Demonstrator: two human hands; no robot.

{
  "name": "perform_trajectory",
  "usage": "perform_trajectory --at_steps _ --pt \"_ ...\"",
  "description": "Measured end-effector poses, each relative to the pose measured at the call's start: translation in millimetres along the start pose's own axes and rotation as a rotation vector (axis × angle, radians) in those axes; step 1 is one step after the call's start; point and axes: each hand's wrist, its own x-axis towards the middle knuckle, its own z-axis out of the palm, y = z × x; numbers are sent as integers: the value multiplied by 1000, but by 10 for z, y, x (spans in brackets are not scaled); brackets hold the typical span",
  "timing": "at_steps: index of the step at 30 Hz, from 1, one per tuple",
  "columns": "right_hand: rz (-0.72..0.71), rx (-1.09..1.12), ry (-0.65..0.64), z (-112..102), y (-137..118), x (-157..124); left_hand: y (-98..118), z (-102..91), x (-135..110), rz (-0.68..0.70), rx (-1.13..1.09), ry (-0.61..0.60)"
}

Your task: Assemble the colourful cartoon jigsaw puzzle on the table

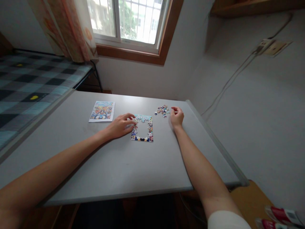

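A jigsaw puzzle (150,129) lies on the table with its border joined into a rectangle and bare tabletop inside. Light blue pieces with white letters form its top edge. My left hand (122,125) reaches in from the left, fingers apart, with its fingertips at the puzzle's left side. To the right of a heap of loose puzzle pieces (163,110), my right hand (177,117) rests with its fingers curled in. Whether a piece is between those fingers is too small to tell. A printed reference picture (102,111) lies flat beyond my left hand.
The grey-white table (133,171) has raised side edges. A bed with a checked cover (47,76) stands at left, below a curtain (69,28) and window. Cables (228,79) hang from a socket on the right wall. Red-labelled bottles (283,216) sit low at right.
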Motion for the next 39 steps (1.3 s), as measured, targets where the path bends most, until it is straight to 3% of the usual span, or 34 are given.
perform_trajectory --at_steps 6,12,23,39 --pt "-19 -68 -79 36 35 -22 8 -1 -3 -5 3 -2" --pt "-14 -336 -209 31 40 -61 18 -7 2 -61 35 -99" --pt "57 -418 -212 4 54 -110 7 27 0 -160 109 -110" --pt "-27 -535 -197 -130 -1 -81 -18 35 -8 -169 118 -122"
